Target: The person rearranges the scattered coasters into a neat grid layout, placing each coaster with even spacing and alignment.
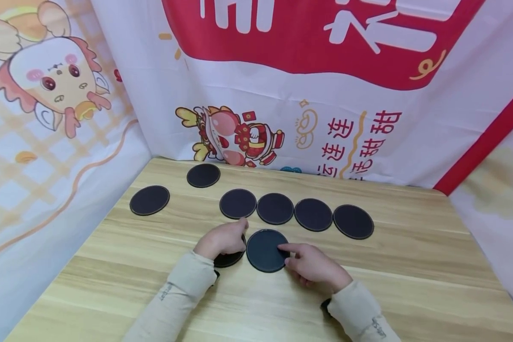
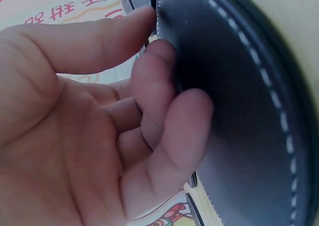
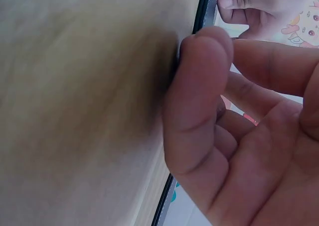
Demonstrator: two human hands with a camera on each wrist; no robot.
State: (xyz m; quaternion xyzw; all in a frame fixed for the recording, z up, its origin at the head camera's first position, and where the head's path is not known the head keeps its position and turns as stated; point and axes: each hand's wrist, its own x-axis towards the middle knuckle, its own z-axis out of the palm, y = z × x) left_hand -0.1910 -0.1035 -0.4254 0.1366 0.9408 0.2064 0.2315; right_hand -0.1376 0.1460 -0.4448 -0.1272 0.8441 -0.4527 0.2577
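Two round black coasters lie side by side on the wooden table in the head view. My left hand [image 1: 224, 240] rests over the left coaster [image 1: 230, 260], covering most of it. In the left wrist view, bent fingertips touch the dark face of a coaster [image 2: 239, 101] with white stitching, and the thumb reaches its edge. My right hand [image 1: 312, 267] lies at the right rim of the other coaster [image 1: 266, 251]; the index finger stretches onto its top and another fingertip meets the rim. The right wrist view shows bent fingers [image 3: 197, 101] close to the tabletop.
Behind the hands, several like coasters [image 1: 275, 208] form a row, nearly touching. Two more, a far one [image 1: 203, 175] and a left one [image 1: 149, 200], lie apart at the table's [image 1: 410, 275] back left. Printed cloth [image 1: 299, 90] hangs along the back and sides.
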